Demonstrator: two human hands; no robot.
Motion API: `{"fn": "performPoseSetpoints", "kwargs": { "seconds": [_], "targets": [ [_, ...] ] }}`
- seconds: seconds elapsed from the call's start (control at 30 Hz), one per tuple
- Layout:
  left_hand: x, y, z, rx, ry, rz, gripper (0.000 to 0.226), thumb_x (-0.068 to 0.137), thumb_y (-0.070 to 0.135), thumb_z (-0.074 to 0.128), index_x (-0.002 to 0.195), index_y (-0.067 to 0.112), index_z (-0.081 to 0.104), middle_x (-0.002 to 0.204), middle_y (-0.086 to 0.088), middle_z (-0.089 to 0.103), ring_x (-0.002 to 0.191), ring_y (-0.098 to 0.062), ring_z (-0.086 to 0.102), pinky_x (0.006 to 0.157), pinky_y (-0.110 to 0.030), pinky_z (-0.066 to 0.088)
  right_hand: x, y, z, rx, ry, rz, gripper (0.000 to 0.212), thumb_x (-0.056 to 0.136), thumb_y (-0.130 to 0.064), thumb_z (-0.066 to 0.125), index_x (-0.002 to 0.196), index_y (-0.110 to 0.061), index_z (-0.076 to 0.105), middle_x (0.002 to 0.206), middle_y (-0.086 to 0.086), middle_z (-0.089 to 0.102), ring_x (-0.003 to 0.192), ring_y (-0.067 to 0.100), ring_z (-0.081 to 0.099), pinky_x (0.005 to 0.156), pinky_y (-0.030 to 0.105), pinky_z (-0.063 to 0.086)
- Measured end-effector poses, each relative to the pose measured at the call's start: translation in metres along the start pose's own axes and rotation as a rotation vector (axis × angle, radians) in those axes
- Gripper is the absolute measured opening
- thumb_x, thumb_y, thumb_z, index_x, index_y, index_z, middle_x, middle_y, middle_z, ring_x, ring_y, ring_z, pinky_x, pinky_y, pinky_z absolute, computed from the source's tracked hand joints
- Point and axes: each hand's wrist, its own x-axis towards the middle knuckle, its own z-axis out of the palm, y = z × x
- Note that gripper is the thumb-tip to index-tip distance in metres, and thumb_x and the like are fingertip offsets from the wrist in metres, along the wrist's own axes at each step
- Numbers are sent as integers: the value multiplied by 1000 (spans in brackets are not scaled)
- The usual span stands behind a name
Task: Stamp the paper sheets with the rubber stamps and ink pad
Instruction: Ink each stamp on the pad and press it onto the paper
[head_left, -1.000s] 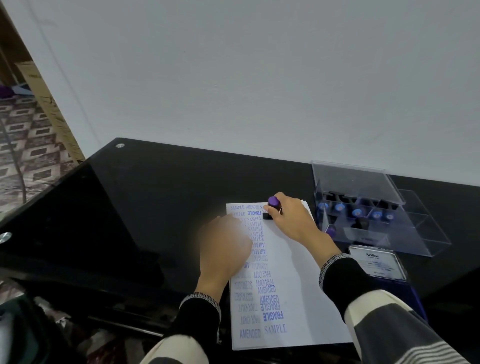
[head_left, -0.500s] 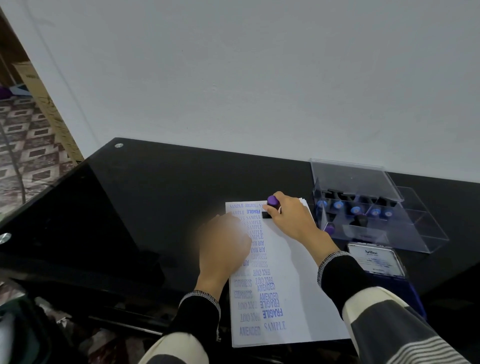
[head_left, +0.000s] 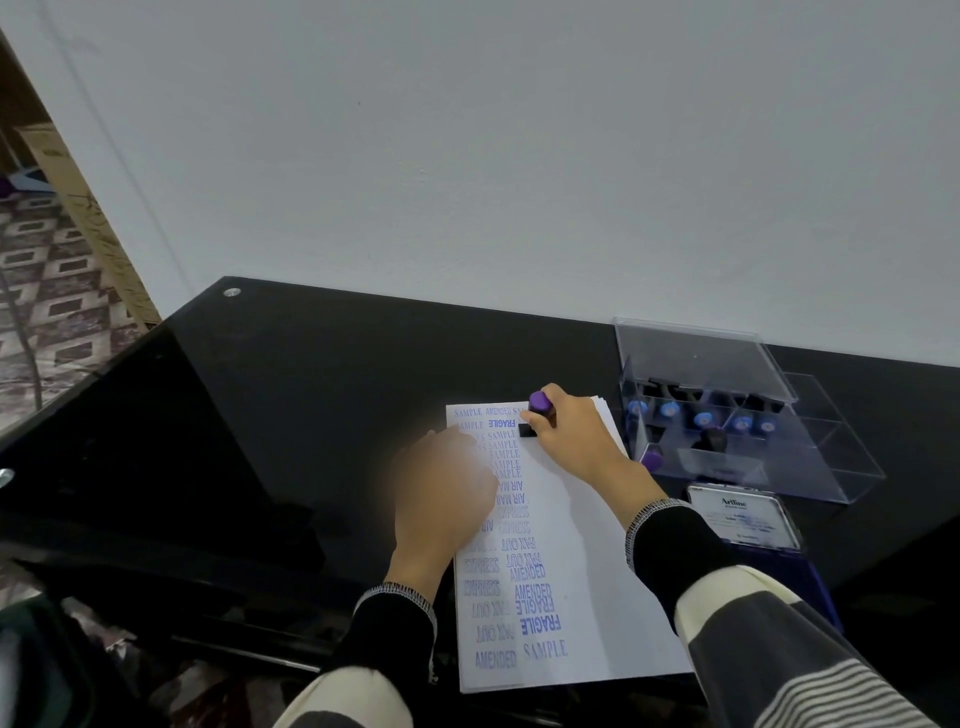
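- Right hand (head_left: 571, 436) grips a purple-topped stamp (head_left: 538, 410), its base pressed on the paper (head_left: 582, 571) just under the fingers.
- Left hand (head_left: 447, 493), blurred, rests on the paper's left edge; finger position unclear.

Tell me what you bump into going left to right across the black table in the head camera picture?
Left hand resting on the paper → stamped paper sheet → right hand holding the purple-topped rubber stamp → Artline ink pad → clear plastic stamp box.
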Motion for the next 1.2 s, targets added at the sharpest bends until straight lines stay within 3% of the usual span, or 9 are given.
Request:
{"fn": "performPoseSetpoints", "kwargs": {
  "seconds": [0.6,0.93,1.2],
  "targets": [
    [0,1,-1,5,-28,-7,49,92,52,42,136,32,40,151,11,33,142,-15,22,118,-45,13,8,1,1,-40,-4,12,24,95,-27,55,112,-11,50,90,3,55,78,14,54,60,16,39],
    [-1,1,0,-4,-33,-8,48,92,51,42,136,32,40,151,10,33,143,-15,22,118,-44,11,-11,3,14,30,138,-26,15,93,-25,59,99,-17,48,88,-4,55,75,10,52,59,6,33],
    [-1,1,-1,-12,-31,-11,49,93,50,42,137,31,39,152,10,32,144,-15,20,119,-45,10,-2,1,8,40,90,-23,13,94,-22,56,96,-14,46,84,3,56,71,14,52,55,10,33]
  ]
}}
